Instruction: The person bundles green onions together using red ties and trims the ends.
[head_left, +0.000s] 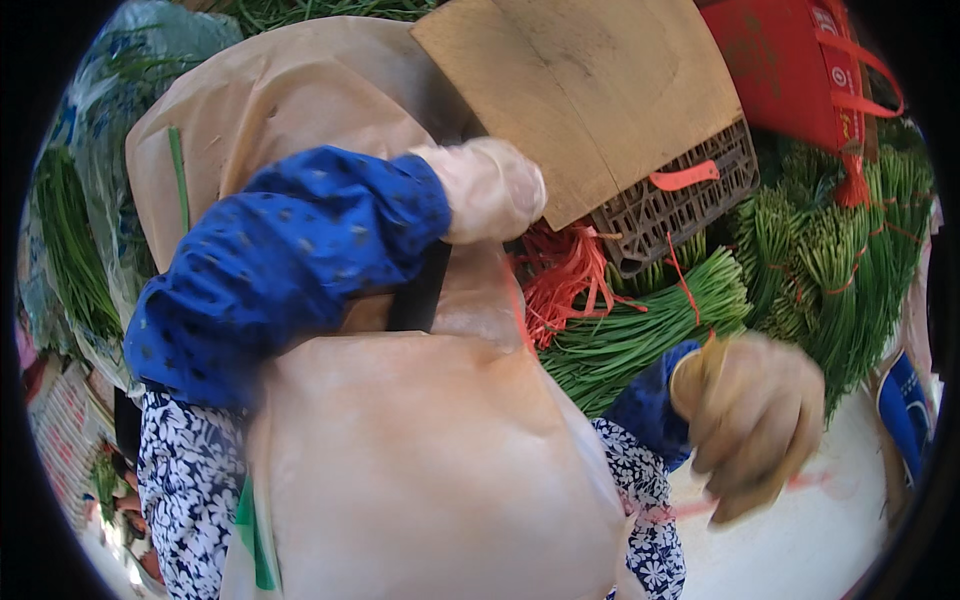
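Note:
My left hand point(495, 190), in a pale glove below a blue sleeve, is balled up at the near left edge of a wooden board point(600, 90). Its fingertips are hidden, and I cannot make out anything in them. Off to the right, my right hand point(760, 425) wears a tan glove. Motion smears its fingers, over a white surface point(800, 520) with blurred red streaks. Between the hands lie a bunch of long green stalks point(650, 330), tied with red strip, and a heap of loose red strips point(565, 280). A beige apron point(430, 470) covers my lap.
The board lies on a dark plastic crate point(690, 215), where a red-handled knife point(685, 177) rests. Tied green bunches point(850, 250) and a red bag point(780, 70) are at the right. Clear plastic with green stalks point(75, 240) stands at the left.

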